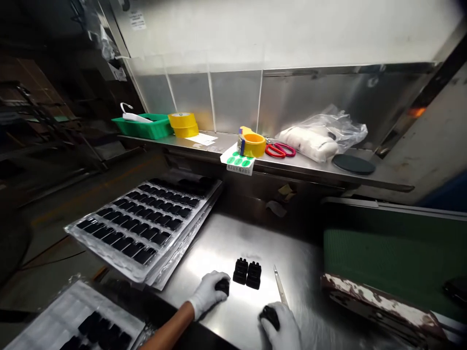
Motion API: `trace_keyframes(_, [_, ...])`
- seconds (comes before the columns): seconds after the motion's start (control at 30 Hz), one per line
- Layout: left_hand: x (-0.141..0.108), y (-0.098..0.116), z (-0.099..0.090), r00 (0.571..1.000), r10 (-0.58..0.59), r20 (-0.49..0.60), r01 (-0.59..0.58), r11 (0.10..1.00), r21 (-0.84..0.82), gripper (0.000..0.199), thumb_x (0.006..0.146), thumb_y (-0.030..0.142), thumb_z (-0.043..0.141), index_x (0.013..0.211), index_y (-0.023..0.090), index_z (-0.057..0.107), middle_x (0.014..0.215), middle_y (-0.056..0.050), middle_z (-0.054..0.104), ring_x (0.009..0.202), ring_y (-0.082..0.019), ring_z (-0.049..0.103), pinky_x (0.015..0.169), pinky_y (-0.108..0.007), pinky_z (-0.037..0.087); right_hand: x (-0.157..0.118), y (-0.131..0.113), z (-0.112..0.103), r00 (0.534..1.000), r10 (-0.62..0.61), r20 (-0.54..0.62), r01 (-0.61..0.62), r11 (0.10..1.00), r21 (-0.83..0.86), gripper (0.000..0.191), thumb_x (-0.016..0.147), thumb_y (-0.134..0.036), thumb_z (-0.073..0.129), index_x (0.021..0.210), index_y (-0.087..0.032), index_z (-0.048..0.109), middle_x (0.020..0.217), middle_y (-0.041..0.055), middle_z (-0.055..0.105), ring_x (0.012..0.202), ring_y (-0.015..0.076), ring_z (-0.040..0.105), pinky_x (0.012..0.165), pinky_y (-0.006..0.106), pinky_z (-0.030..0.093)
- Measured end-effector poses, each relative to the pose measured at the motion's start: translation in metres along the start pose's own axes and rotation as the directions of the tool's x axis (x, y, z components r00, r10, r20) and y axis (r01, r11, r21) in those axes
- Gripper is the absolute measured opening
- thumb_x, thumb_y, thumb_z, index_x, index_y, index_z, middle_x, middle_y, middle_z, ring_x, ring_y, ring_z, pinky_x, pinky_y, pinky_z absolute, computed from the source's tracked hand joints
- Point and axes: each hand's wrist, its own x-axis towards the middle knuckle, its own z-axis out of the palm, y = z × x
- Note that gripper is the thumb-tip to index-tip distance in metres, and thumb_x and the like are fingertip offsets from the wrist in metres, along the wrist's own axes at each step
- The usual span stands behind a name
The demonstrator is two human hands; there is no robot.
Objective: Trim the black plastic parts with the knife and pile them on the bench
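My left hand (209,293), in a white glove, is closed around a black plastic part (223,286) just above or on the steel table (197,253). In my right hand (285,326), also gloved, is another black plastic part (270,317), gripped between thumb and fingers. Two similar black parts (247,273) stand side by side on the steel between and beyond my hands. A slim pointed knife or scraper (279,285) lies just past my right hand, its handle end close to the glove.
Stacked trays of black parts (146,272) stand at left, with another tray (47,316) at lower left. A green conveyor belt (386,257) is at right. The shelf holds a green bin (146,129), yellow tape rolls (184,127), a tape dispenser (255,146), red scissors (276,150) and a plastic bag (314,143).
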Motion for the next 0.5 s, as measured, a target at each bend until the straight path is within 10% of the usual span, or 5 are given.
trace_keyframes(0.2, [0.021,-0.022,-0.025,0.986,0.13,-0.106,-0.111,0.98,0.167,0.058,0.075,0.019,0.067,0.129,0.036,0.06,0.118,-0.004,0.063,0.116,-0.027,0.051,0.109,-0.045,0.035,0.07,-0.011,-0.007,0.999,-0.04,-0.026,0.03,0.954,-0.297,0.032,0.07,-0.032,0.064,0.099,-0.021,0.071,0.108,0.0132,0.067,0.104,0.036,0.058,0.093,0.049,0.045])
trace_keyframes(0.33, [0.015,0.001,0.011,0.961,0.19,-0.199,-0.122,0.942,0.312,0.046,0.092,0.029,0.048,0.138,0.034,0.053,0.128,-0.011,0.055,0.12,-0.034,0.046,0.105,-0.053,0.033,0.068,-0.035,0.006,0.994,-0.077,-0.08,0.043,0.931,-0.363,0.062,0.076,-0.03,0.058,0.135,-0.013,0.054,0.134,0.0212,0.054,0.126,0.0426,0.044,0.108,0.056,0.031])
trace_keyframes(0.5, [0.011,0.017,0.053,0.959,0.173,-0.223,-0.075,0.918,0.389,0.044,0.09,0.021,0.04,0.126,0.022,0.064,0.099,-0.013,0.064,0.093,-0.034,0.058,0.083,-0.05,0.047,0.041,-0.055,0.066,0.995,-0.083,-0.064,0.064,0.965,-0.253,0.052,0.081,-0.022,0.051,0.132,-0.02,0.06,0.137,0.0167,0.056,0.13,0.0379,0.045,0.114,0.055,0.027])
